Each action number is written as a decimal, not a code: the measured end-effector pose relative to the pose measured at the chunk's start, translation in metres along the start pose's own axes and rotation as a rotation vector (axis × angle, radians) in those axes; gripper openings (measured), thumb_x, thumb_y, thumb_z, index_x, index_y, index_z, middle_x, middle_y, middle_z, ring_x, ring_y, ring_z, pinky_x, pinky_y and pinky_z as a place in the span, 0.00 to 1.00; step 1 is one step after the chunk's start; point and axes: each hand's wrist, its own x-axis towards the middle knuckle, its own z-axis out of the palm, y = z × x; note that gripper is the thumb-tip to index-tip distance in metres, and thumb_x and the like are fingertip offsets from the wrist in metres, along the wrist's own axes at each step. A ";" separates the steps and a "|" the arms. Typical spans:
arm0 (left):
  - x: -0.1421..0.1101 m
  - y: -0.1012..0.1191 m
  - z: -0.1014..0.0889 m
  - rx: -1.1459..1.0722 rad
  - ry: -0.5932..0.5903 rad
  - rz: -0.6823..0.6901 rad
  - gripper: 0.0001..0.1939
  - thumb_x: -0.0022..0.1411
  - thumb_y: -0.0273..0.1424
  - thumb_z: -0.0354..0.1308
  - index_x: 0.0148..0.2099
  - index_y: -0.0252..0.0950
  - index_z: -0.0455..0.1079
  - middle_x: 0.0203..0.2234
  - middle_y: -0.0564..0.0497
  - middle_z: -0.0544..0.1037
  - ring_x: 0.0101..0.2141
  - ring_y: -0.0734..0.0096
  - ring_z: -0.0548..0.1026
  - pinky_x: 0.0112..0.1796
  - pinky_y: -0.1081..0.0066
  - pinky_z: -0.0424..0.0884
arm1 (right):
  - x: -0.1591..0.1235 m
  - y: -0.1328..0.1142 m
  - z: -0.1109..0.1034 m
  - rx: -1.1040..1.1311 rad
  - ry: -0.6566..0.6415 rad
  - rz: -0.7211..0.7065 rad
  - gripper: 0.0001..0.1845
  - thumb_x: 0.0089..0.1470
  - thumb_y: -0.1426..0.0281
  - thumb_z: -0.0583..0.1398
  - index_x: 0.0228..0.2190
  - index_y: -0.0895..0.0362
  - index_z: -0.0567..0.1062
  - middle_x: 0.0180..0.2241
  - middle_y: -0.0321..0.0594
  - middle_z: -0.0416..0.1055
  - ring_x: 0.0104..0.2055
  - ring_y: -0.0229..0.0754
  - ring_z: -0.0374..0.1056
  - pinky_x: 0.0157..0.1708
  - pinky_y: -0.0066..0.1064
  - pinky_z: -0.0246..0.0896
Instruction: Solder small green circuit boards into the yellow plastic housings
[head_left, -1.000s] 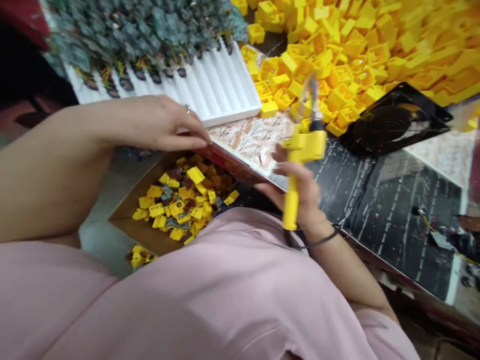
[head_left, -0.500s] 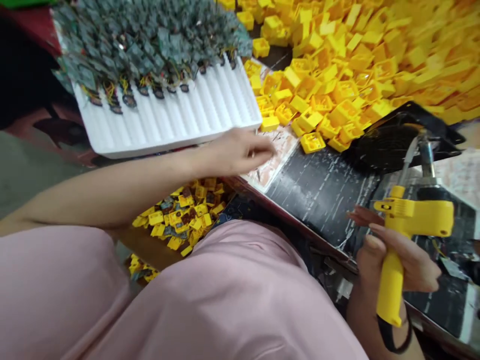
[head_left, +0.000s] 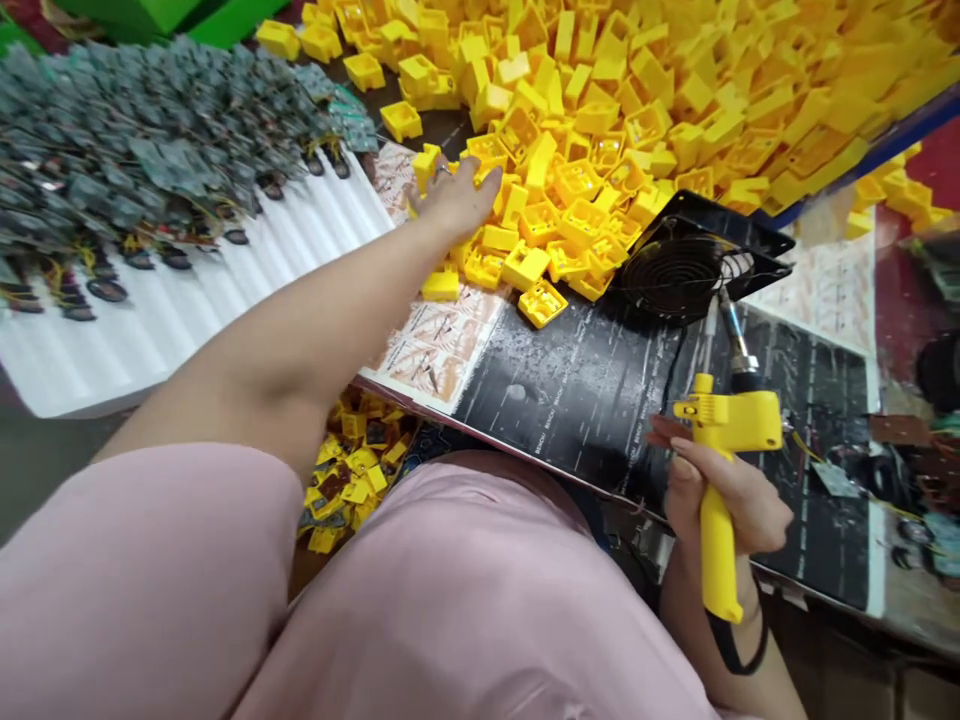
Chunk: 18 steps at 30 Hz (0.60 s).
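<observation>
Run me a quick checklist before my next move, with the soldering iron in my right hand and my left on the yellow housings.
1. Soldering iron firmly held in right hand: ok.
2. Iron's metal shaft clear of fan: cannot tell, it looks close.
3. Left hand holding one of the yellow housings: cannot tell.
4. Black cord away from the housings: ok.
5. Circuit boards sitting on foam tray: ok.

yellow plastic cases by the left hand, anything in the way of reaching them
Nothing visible stands in the way. The left hand is at the near edge of the heap of yellow plastic cases, and the white corrugated foam tray lies beside the hand, not between them.
</observation>
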 end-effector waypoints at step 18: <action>-0.141 -0.098 -0.005 0.024 0.135 0.905 0.32 0.78 0.51 0.47 0.73 0.38 0.64 0.79 0.41 0.54 0.76 0.47 0.56 0.73 0.41 0.58 | 0.080 -0.001 0.035 0.016 -0.352 -0.193 0.22 0.70 0.65 0.66 0.61 0.43 0.69 0.54 0.41 0.80 0.58 0.57 0.80 0.58 0.54 0.80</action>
